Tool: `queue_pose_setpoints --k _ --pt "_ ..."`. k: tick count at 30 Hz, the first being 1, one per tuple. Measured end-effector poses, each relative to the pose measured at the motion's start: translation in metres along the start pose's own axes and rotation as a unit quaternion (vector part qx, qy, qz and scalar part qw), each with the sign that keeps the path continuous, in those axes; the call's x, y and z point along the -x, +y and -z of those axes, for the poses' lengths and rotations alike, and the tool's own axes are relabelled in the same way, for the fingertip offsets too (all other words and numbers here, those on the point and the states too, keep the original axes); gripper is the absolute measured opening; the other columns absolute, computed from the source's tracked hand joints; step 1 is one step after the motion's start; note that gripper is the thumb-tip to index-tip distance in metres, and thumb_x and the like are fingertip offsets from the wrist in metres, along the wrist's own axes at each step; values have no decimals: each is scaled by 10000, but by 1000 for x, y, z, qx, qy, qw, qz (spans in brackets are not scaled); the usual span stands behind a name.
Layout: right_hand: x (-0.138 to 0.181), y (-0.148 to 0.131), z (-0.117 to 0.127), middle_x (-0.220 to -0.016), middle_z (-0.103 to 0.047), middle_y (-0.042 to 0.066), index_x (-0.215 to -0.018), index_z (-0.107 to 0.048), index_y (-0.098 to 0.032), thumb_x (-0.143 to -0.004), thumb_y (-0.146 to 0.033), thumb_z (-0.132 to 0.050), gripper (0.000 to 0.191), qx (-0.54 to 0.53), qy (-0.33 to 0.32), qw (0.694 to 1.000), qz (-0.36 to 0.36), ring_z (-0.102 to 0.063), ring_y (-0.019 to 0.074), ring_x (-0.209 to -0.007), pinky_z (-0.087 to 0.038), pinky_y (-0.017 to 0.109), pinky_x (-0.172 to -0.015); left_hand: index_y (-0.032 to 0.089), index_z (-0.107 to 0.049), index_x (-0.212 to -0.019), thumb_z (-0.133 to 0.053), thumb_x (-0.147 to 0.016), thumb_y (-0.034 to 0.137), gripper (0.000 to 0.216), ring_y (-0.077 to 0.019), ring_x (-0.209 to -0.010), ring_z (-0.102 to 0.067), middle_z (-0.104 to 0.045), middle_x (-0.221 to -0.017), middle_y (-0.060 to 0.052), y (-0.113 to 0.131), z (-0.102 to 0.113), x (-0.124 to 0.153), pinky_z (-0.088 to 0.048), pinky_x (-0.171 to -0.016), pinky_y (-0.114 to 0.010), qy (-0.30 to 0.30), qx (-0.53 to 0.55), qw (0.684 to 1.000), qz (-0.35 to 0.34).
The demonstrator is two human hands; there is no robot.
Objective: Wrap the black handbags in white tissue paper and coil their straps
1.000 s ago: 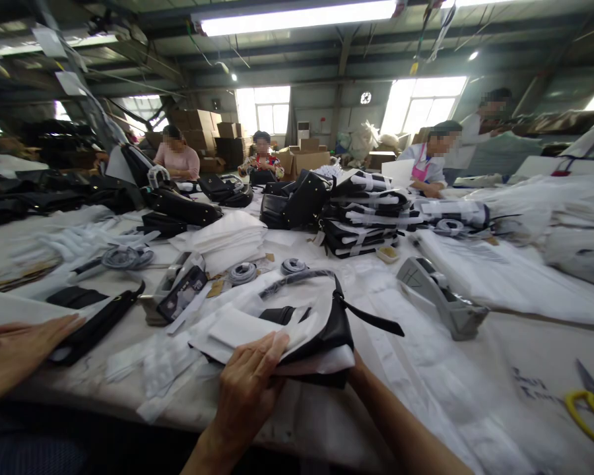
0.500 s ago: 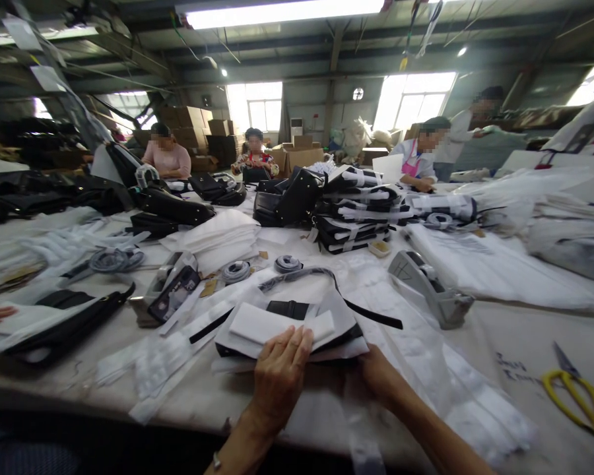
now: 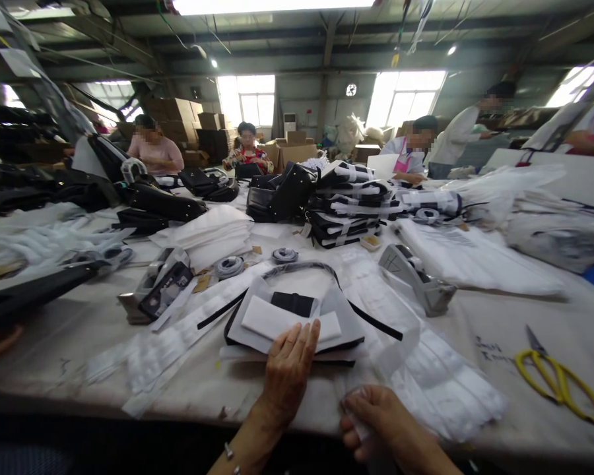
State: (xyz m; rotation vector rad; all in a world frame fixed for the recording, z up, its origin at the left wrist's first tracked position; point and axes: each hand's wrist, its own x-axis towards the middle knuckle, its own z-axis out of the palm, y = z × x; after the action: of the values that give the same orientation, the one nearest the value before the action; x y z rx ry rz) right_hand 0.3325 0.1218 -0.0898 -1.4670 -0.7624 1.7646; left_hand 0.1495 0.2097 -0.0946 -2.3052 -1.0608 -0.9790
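Observation:
A black handbag point(image 3: 359, 342) lies in front of me, partly covered by white wrapping sheet, with its strap point(image 3: 376, 322) spread out behind and to the sides. On top of it is a folded white foam pad point(image 3: 262, 318). My left hand point(image 3: 292, 359) rests on the pad's front edge, fingers stretched out and lying flat. Near the table's front edge, my right hand point(image 3: 376, 415) pinches a translucent white strip point(image 3: 363, 432) that hangs down there. Loose white padding strips point(image 3: 440, 376) lie beside the bag on the right.
Tape dispensers point(image 3: 418, 280) stand on either side of the bag. Yellow-handled scissors point(image 3: 557, 382) lie at the right. Behind are stacked wrapped bags point(image 3: 349, 204), white sheets point(image 3: 212, 231) and coiled straps point(image 3: 228, 266). A co-worker's hand point(image 3: 0, 346) holds a black bag at far left; other people sit across.
My right hand has left the bag's right side and come down toward the table edge, now pinching a strip. My left hand stays on the pad. The co-worker's bag at left is lifted.

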Motion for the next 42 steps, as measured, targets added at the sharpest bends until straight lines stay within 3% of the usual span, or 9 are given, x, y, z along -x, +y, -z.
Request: queue_pose_setpoints --k 4,7,10,13,17,22,32,38,42 --pt "15 -3 -6 -599 -649 19 -645 -555 -184 -677 -459 -737 330 142 -30 989 -17 -586 121 -493 -381 185 -435 123 -498 -1386 -319 -998 92 429 -204 -1187 -601 -668 -1247 -98 1 -2 4 -439 -1010 -342 -8 15 1000 8" --pt "34 -36 0 -529 -616 -17 -633 -644 -190 -608 -301 -790 185 356 -9 934 35 -539 110 -478 -273 177 -392 203 -563 -1337 -350 -1005 130 401 -216 -1193 -595 -646 -1292 -54 1 -1 6 -456 -991 -359 -20 18 1000 -10" --pt "34 -88 2 -528 -633 -1 -676 -694 -205 -826 -398 -613 257 418 -53 900 112 -572 142 -460 -376 214 -413 246 -539 -1374 -387 -1004 173 407 -223 -1189 -596 -631 -1316 -52 0 2 5 -473 -975 -361 -21 14 999 -25" --pt "4 -130 -5 -989 -746 59 -1027 -724 -226 -822 -220 -588 246 505 47 773 382 -690 212 -890 -523 308 -817 252 -539 -1381 -393 -1007 207 404 -217 -1173 -607 -644 -1295 -58 -1 3 3 -472 -977 -346 -4 17 999 -34" --pt "-46 -148 -14 -1256 -666 114 -1190 -671 -180 -724 -14 -536 513 621 -30 650 438 -604 241 -1180 -432 378 -1040 203 -530 -1387 -353 -1018 256 413 -211 -1157 -619 -665 -1261 -71 -2 1 3 -473 -977 -333 20 27 999 -34" --pt "-63 -148 -14 -984 -753 76 -1006 -738 -201 -765 -8 -527 374 648 -88 655 379 -697 222 -931 -501 276 -827 117 -525 -1356 -336 -995 110 407 -183 -1184 -609 -688 -1217 -85 -2 -2 5 -459 -999 -303 15 27 999 -21" --pt "-69 -142 -1 -862 -716 70 -833 -734 -175 -878 -109 -533 217 645 -47 639 416 -657 199 -849 -489 286 -807 79 -530 -1312 -357 -973 19 385 -166 -1140 -638 -688 -1215 -91 -1 -3 2 -464 -988 -294 32 30 999 -6" --pt "-75 -129 11 -1125 -703 82 -983 -702 -189 -886 -150 -557 179 558 -28 673 484 -637 201 -1046 -470 320 -961 86 -537 -1307 -336 -970 16 399 -166 -1121 -647 -699 -1191 -84 1 -3 2 -469 -959 -287 44 28 999 -5" --pt "-72 -135 15 -1112 -725 57 -1113 -703 -207 -851 -234 -627 274 571 -88 703 415 -665 213 -1013 -480 295 -924 115 -567 -1284 -356 -966 30 390 -169 -1105 -656 -710 -1169 -66 1 -3 3 -477 -960 -291 44 18 999 -9"
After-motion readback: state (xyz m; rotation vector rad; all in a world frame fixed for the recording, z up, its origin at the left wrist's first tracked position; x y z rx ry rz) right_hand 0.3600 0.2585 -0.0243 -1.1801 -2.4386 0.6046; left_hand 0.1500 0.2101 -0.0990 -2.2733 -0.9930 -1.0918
